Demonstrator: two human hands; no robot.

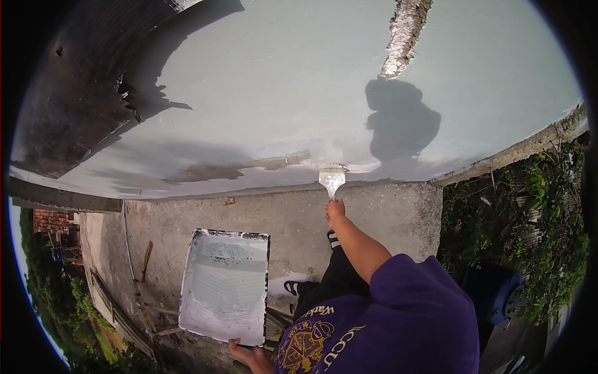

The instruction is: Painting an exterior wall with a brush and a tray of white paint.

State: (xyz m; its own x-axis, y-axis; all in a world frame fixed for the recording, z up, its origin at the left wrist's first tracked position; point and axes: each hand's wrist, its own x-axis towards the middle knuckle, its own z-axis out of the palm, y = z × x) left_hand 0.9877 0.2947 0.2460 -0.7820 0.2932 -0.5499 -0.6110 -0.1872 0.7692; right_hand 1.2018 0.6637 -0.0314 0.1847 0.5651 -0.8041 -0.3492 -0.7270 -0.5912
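Note:
A wide paintbrush with a pale, paint-smeared head is in my right hand, its fingers wrapped round the handle. The bristles touch the lower part of a pale wall, beside a grey-brown patch without the white coat. My left hand grips the near edge of a paint tray, thumb over the rim. White paint spreads over the tray's ribbed slope, and a darker pool lies at its far end. The left fingers under the tray are hidden.
Underfoot is a concrete floor with paint spots. Wood pieces lie at the left. A dark corrugated sheet hangs at upper left, and a rough, bark-like strip crosses the wall's top. Plants and a blue barrel stand beyond the right edge.

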